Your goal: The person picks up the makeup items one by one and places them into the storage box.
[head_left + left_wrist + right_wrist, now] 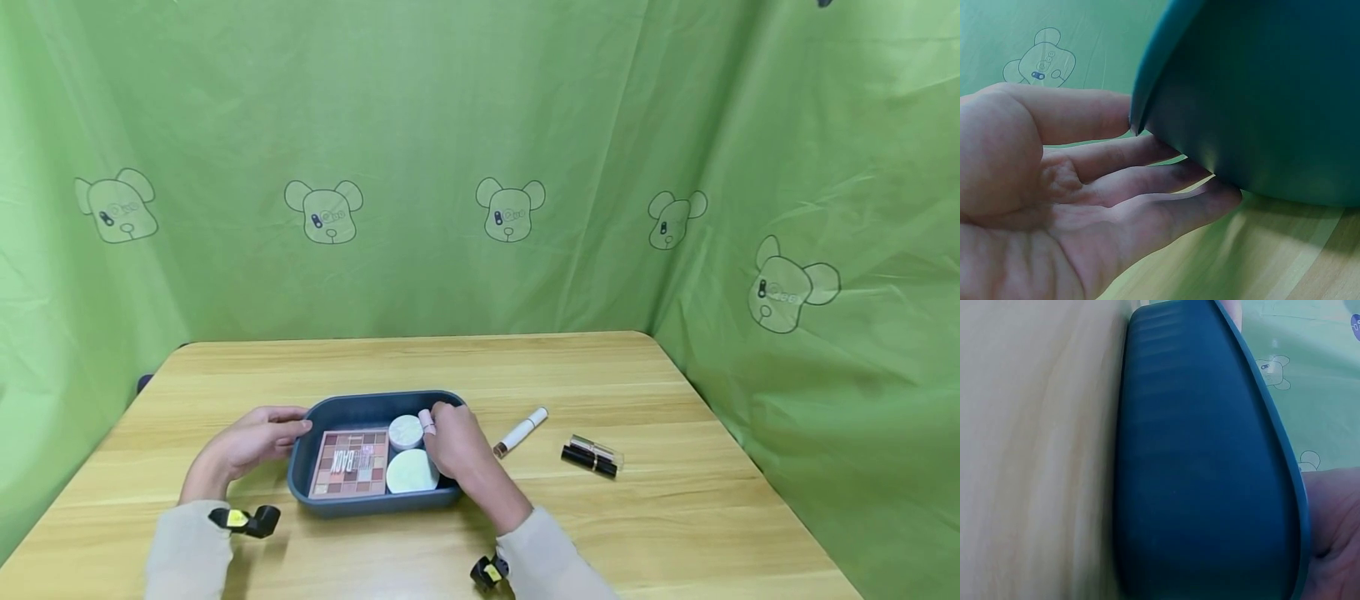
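A dark blue tray is sitting on the wooden bench, somewhat nearer its left edge than its right and well apart from its back edge. The left hand is resting against the tray's left end, its fingers reaching out straight to the outer wall and its thumb touching the rim; it is gripping nothing. The right hand is closing its fingers on a pink tube over the tray's right end, with the tube's far end hidden.

Inside, an eyeshadow palette is lying flat in the left part. Just right of it are lying a small marbled white round container, toward the bench's back edge, and a larger white round compact, toward the front.

Between the tray and the bench's right edge, a white tube with a brown end is lying aslant; farther right, a black tube is lying just beside a clear one. A green curtain is hanging behind the back edge.
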{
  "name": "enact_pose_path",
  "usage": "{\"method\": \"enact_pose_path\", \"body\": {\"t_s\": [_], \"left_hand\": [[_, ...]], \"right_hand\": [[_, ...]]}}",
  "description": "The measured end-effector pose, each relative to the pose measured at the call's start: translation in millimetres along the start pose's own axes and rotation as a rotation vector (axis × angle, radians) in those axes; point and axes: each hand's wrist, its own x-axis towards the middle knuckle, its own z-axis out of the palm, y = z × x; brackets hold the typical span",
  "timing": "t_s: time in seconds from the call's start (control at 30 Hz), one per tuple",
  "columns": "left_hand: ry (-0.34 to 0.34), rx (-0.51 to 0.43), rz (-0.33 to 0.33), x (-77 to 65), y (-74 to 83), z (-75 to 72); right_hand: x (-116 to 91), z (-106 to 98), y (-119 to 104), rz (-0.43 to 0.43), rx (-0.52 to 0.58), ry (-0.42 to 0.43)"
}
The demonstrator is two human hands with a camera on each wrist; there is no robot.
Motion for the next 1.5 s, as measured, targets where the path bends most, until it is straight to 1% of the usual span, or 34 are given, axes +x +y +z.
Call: {"method": "enact_pose_path", "body": {"t_s": [0.13, 0.33, 0.6, 0.87, 1.1, 1.33, 1.5], "left_hand": [[0.005, 0.0, -0.002, -0.1, 0.5, 0.1], [0.005, 0.004, 0.002, -1.1, 0.7, 0.5], [-0.004, -0.005, 0.006, -1.4, 0.8, 1.0], [-0.001, -0.007, 0.001, -1.5, 1.6, 1.3], [0.005, -0.01, -0.004, -1.0, 1.9, 1.5], [0.008, -0.008, -0.002, -0.8, 0.9, 1.4], [0.009, -0.007, -0.001, -0.7, 0.5, 1.1]], "right_hand": [[0.2, 0.5, -0.2, 0.007, -0.016, 0.006], [-1.5, 3.1, 0.2, -0.007, -0.032, 0.034], [-0.5, 6.0, 0.3, 0.009, -0.033, 0.029], [-1.0, 6.8, 1.2, -0.008, -0.067, 0.03], [-0.4, 7.9, 2.3, -0.017, -0.073, 0.028], [-1.1, 7.7, 0.9, -0.011, -0.097, 0.001], [-0.3, 7.9, 1.0, -0.029, -0.114, 0.009]]}}
